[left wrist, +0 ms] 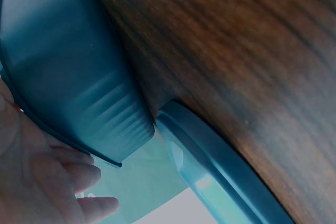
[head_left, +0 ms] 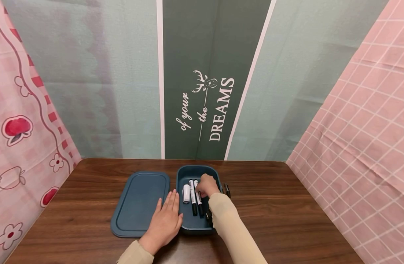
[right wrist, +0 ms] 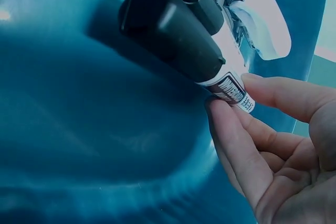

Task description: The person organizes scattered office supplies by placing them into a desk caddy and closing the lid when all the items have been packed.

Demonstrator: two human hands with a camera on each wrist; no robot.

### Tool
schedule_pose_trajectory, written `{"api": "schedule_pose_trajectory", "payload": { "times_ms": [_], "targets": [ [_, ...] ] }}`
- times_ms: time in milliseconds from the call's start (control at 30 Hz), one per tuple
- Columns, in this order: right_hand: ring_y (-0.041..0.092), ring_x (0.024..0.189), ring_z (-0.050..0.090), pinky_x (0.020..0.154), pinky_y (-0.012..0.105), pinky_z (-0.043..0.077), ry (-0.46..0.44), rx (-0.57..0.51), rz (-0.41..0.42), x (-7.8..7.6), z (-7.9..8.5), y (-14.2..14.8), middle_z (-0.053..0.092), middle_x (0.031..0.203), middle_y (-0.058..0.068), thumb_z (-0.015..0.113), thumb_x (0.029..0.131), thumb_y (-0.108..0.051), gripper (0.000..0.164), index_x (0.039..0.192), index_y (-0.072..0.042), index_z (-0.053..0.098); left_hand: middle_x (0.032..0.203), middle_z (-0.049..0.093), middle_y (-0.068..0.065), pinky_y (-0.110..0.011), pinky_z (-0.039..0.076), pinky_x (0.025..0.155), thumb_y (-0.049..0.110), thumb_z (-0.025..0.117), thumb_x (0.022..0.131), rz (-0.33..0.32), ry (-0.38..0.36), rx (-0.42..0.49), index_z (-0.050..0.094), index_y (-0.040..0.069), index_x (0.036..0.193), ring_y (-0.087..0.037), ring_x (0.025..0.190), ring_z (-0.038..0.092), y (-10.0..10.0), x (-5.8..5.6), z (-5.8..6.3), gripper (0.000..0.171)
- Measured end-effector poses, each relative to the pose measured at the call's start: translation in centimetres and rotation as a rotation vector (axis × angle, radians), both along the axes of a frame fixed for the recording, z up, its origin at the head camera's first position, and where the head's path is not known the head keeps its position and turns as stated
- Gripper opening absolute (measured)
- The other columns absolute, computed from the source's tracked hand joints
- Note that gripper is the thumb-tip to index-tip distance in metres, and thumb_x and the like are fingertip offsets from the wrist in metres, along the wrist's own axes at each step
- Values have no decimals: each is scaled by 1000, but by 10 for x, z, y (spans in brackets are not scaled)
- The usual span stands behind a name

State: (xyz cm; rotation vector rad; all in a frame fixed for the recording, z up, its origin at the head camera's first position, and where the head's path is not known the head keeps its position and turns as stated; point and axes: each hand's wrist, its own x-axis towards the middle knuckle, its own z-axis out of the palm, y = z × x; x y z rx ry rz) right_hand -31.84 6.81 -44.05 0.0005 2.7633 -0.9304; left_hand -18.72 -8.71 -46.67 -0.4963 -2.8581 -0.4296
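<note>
A deep blue rectangular box [head_left: 197, 230] stands on the table. Inside lie two white markers with black caps, side by side: a left marker [head_left: 193, 197] and a right marker [head_left: 199, 201]. My right hand [head_left: 207, 185] reaches into the box and pinches the white barrel of the right marker [right wrist: 228, 88] between thumb and fingers. Left of the markers is a small white object [head_left: 186, 193], its kind unclear. My left hand [head_left: 166, 219], fingers straight, rests against the box's left rim; the left wrist view shows its fingers by the outer wall [left wrist: 79, 72].
A flat blue lid [head_left: 140, 203] lies left of the box, close to my left hand. Small dark items [head_left: 227, 190] show beside my right wrist, too small to identify. The brown wooden table [head_left: 281, 220] extends to both sides, with hanging cloths [head_left: 360, 121] around it.
</note>
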Motion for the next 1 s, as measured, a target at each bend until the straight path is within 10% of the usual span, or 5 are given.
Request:
{"api": "schedule_pose_trajectory", "payload": {
  "times_ms": [1000],
  "targets": [
    [23, 53, 64, 52, 33, 54, 27, 3, -28, 1, -6, -6, 57, 62, 10, 75, 77, -1, 11, 75, 3, 65, 147, 32, -24, -56, 27, 105, 25, 51, 95, -10, 13, -12, 39, -10, 138, -34, 135, 33, -2, -3, 0, 57]
  ]
}}
